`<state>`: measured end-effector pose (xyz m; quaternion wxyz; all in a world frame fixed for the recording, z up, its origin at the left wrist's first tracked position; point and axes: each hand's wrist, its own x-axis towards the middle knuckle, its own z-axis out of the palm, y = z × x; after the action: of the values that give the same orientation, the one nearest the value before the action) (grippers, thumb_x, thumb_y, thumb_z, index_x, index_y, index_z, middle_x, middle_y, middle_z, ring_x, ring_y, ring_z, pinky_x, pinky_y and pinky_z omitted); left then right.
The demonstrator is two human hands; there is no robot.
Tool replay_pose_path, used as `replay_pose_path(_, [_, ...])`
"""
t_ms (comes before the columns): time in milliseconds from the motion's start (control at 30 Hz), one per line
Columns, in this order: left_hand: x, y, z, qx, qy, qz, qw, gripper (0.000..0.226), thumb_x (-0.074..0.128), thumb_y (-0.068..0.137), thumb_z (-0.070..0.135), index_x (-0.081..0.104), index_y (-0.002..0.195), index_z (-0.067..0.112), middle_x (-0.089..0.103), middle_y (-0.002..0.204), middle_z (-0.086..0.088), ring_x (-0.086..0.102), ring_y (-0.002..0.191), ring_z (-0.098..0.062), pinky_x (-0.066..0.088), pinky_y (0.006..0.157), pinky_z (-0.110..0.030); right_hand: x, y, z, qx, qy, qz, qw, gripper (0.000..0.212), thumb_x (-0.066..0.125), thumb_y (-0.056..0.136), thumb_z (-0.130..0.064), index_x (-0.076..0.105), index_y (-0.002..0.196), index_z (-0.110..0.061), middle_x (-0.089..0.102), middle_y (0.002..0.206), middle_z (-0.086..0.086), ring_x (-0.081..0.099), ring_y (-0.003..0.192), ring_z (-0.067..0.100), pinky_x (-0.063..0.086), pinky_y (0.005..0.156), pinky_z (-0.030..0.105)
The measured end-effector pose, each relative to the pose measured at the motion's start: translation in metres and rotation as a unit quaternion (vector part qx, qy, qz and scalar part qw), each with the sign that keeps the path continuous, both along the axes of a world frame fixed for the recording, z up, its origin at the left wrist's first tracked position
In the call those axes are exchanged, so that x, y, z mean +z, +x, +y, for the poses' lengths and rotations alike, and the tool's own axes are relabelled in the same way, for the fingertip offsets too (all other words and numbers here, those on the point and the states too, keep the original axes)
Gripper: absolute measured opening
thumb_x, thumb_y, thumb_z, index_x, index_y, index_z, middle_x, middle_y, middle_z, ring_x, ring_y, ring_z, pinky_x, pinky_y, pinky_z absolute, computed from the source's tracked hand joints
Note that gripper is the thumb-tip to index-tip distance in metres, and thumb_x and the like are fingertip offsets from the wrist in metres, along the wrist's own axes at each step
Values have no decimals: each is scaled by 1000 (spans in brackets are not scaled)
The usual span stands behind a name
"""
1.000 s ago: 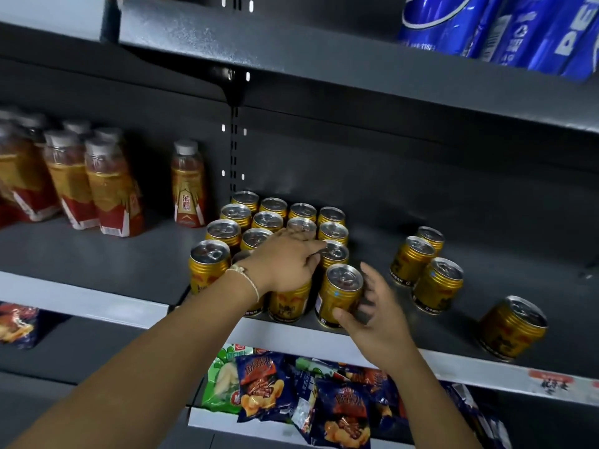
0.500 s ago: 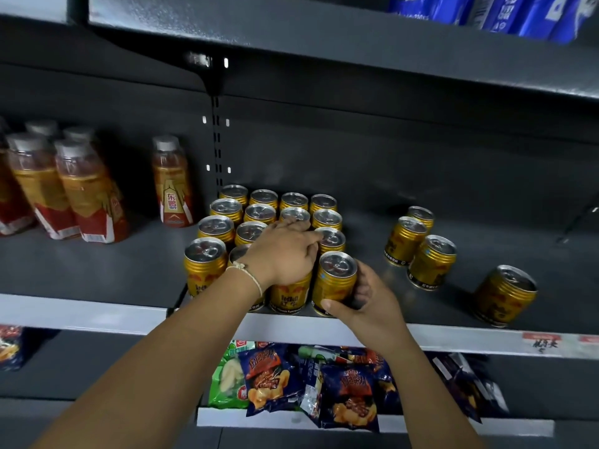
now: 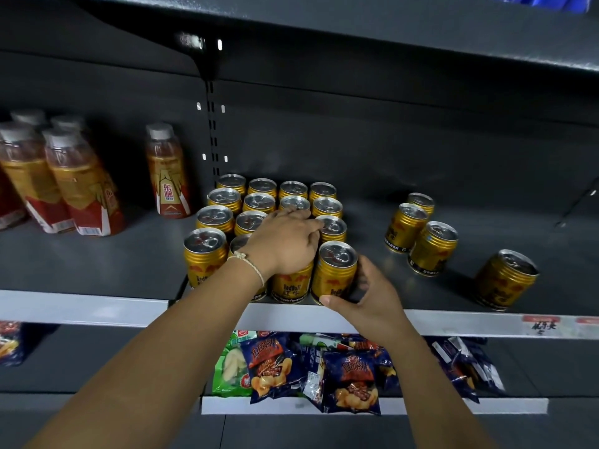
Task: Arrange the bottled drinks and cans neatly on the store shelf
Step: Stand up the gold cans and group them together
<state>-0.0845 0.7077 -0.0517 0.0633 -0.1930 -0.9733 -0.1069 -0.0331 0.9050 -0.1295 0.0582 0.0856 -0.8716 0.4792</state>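
The gold can (image 3: 290, 285) reads "RedBull" (Chinese characters beneath), and the lone bottle (image 3: 167, 173) reads "东鹏".

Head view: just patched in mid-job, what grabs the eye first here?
The block of gold cans at mid-shelf, with the left hand resting on top of it and the right hand gripping the front-right can. To the right, four loose cans stand apart, the farthest one alone. Orange bottles sit at far left.
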Motion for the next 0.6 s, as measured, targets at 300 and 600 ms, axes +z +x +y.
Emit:
replay_pose_path(300, [-1,0,0,4,2,-3,1000,48,27,103,39,35,149,28,27,160,-2,20,148,-26,17,120,-44,-4,1,-1,-12,-8,14,1000,79,88,66,-47,50,135,-41,62,126,-21,56,114,-3,48,90,18])
replay_pose_path(600, [0,-1,-1,0,14,-14,1000,49,28,104,39,33,151,24,27,160,-1,17,149,-23,8,121,-40,-2,4,2,-14,-14,19,1000,73,91,63,-45,59,129,-36,67,116,-24,59,107,-9,47,88,12])
